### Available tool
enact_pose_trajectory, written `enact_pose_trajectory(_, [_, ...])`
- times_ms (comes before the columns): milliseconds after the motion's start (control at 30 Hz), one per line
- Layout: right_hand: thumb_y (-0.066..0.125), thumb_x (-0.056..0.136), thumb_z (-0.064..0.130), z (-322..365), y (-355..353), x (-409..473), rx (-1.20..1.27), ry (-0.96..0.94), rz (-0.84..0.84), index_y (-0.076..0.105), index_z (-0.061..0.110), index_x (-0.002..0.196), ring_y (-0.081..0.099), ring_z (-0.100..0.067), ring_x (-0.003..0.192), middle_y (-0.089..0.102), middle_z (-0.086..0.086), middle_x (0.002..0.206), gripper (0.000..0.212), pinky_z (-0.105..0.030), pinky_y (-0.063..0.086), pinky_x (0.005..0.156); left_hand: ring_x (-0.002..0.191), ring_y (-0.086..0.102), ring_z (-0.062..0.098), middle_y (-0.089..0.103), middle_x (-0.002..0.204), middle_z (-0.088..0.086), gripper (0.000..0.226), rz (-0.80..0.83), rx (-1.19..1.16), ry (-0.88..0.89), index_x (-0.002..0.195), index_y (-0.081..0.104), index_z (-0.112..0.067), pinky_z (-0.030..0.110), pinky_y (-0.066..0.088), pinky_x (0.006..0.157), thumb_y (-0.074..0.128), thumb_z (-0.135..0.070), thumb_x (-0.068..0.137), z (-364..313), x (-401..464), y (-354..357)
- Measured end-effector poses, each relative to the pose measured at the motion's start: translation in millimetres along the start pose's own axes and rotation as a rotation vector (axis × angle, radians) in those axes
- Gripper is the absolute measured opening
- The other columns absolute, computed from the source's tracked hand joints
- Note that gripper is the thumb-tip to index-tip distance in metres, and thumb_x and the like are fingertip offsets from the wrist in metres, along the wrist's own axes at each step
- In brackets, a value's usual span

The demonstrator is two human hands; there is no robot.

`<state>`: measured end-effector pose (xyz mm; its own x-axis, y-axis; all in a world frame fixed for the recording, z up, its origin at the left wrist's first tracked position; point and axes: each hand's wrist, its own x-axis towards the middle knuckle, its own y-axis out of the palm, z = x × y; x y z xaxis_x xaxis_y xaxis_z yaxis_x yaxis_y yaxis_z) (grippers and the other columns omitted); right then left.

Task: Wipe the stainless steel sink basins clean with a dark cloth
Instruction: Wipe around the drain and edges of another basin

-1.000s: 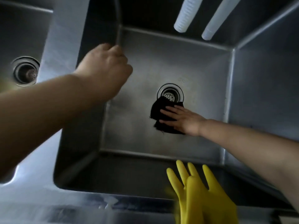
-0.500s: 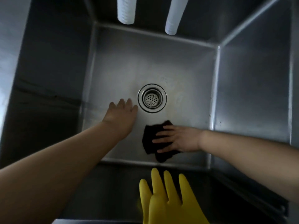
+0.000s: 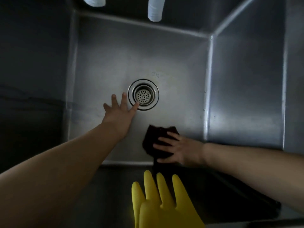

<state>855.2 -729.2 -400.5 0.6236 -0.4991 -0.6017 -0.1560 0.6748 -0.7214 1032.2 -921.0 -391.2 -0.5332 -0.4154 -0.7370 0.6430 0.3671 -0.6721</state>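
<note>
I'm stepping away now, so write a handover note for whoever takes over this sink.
Left hand: open, fingers spread on the basin floor beside the drain strainer.
Right hand: flat, pressing the dark cloth near the front right corner.
Done: cannot tell how much has been wiped.
Left: work the cloth over the floor and walls.
Yellow gloves hang at the front edge, unused.

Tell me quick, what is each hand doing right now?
Left hand: open, fingers spread, holding nothing, by the drain.
Right hand: open, straight fingers pressing the dark cloth onto the basin floor.
</note>
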Motion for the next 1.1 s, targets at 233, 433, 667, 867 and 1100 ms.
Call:
enact_pose_trajectory(233, [0.048,0.094,0.025,-38,-16,-10,0.028,-0.043,0.027,0.03,0.042,0.143,-0.004,-0.021,0.146,0.005,0.007,0.159,0.055,-0.042,-0.022,0.107,0.138,-0.008,0.053,-0.025,0.151,0.023,0.108,0.015,-0.007,0.02,0.147,-0.018,-0.03,0.059,0.023,0.109,0.067,-0.037,0.081,2,-1,-3])
enact_pose_trajectory(433, [0.043,0.096,0.027,-104,-47,3,0.146,0.448,-0.227,0.01,0.046,0.146,-0.014,-0.023,0.145,-0.01,0.004,0.158,0.062,-0.043,-0.013,0.112,0.137,-0.009,0.053,-0.027,0.151,0.022,0.115,0.022,-0.007,0.04,0.145,-0.023,-0.029,0.059,0.023,0.109,0.069,-0.046,0.078,2,1,-1])
enact_pose_trajectory(667, [0.032,0.099,0.034,-153,-94,67,0.295,0.817,-0.42,-0.002,0.041,0.148,-0.018,-0.023,0.144,-0.015,0.0,0.158,0.06,-0.042,-0.016,0.112,0.138,-0.011,0.051,-0.028,0.151,0.021,0.117,0.019,-0.009,0.052,0.144,-0.025,-0.03,0.058,0.022,0.11,0.069,-0.051,0.076,4,6,2])
enact_pose_trajectory(867, [0.03,0.099,0.035,-121,-64,52,0.226,0.741,-0.459,-0.002,0.04,0.148,-0.017,-0.023,0.144,-0.012,0.0,0.158,0.058,-0.037,-0.022,0.11,0.138,-0.012,0.052,-0.029,0.151,0.021,0.116,0.025,-0.035,0.056,0.145,-0.023,-0.028,0.06,0.02,0.111,0.07,-0.045,0.078,5,3,1])
enact_pose_trajectory(1100, [0.029,0.098,0.037,-129,-98,96,0.355,0.858,-0.495,-0.001,0.042,0.147,-0.024,-0.024,0.142,-0.019,0.0,0.157,0.058,-0.042,-0.02,0.109,0.137,-0.011,0.053,-0.027,0.151,0.022,0.113,0.01,-0.059,0.068,0.146,-0.019,-0.027,0.062,0.021,0.109,0.07,-0.04,0.077,7,5,0])
